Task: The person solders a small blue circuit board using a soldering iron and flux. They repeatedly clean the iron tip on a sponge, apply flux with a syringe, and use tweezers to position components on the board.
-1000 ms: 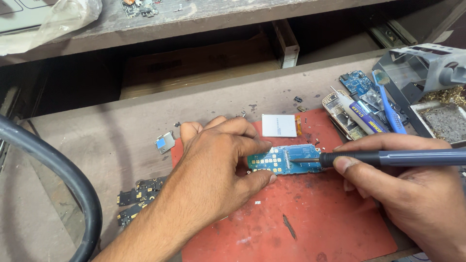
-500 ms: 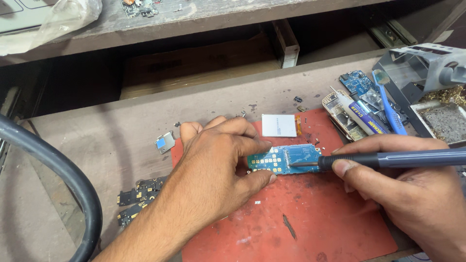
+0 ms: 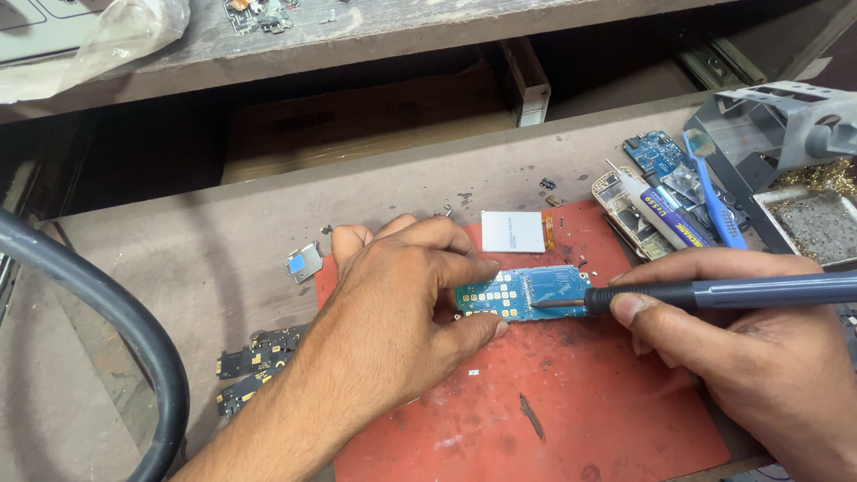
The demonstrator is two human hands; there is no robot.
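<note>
On the red mat (image 3: 571,411), left hand (image 3: 402,312) fingers (image 3: 464,268) pinch circuit board (image 3: 527,293).

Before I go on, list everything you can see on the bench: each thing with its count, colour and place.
Rubber work mat: one, red, bench centre.
Phone circuit board: one, blue-green with gold pads, on the mat.
Soldering iron: one, dark grey, tip on the board.
Small display panel: one, white, mat's far edge.
Toothbrush: one, blue, right of mat.
Metal shield: one, silver with blue square, left of mat.
Small boards: several, black, bench left.
Thick hose: one, dark grey, far left.
Left hand: pinches the board.
Right hand: grips the iron.
</note>
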